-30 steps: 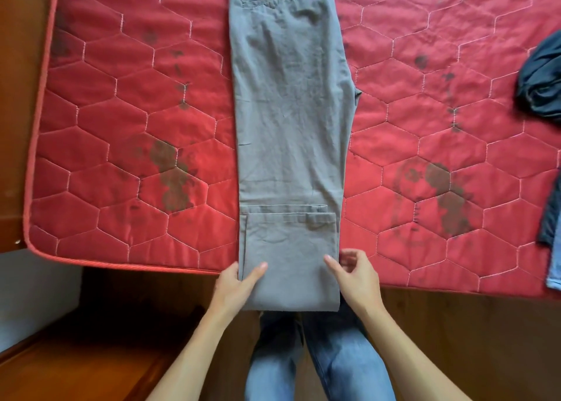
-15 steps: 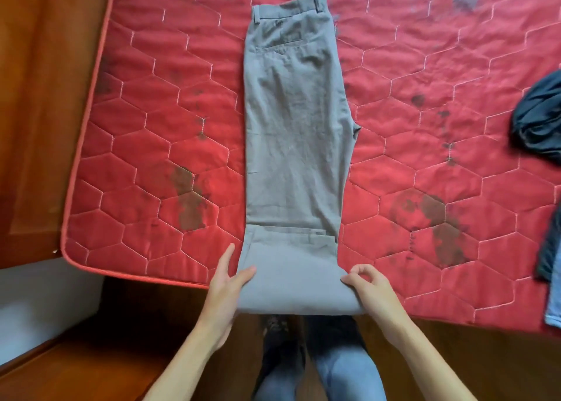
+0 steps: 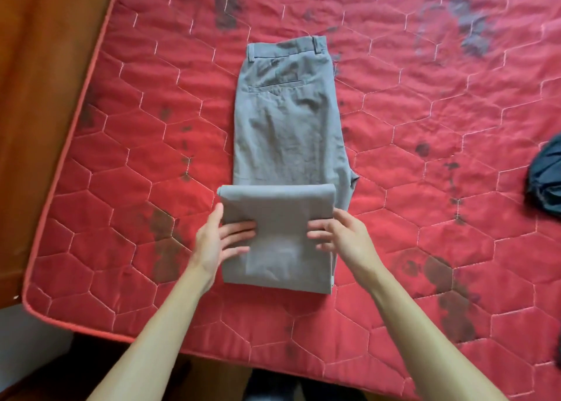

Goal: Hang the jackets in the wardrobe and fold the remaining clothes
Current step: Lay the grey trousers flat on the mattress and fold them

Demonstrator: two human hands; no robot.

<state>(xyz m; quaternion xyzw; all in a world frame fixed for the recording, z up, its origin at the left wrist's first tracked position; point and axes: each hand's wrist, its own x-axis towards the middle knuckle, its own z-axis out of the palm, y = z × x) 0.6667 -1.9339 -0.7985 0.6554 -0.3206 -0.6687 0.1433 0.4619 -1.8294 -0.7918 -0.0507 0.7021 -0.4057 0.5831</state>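
Both arms reach in from the bottom of the frame. The left hand (image 3: 219, 242) and the right hand (image 3: 341, 237) lie on the folded lower part of the grey trousers (image 3: 288, 133). The fingers are spread and almost straight on the cloth, and each thumb lies along a side edge. The trousers lie lengthwise in the centre of the frame on the red quilted mattress (image 3: 440, 121), with the waistband and a back pocket toward the top. A dark blue garment (image 3: 546, 182) lies at the right edge, well apart.
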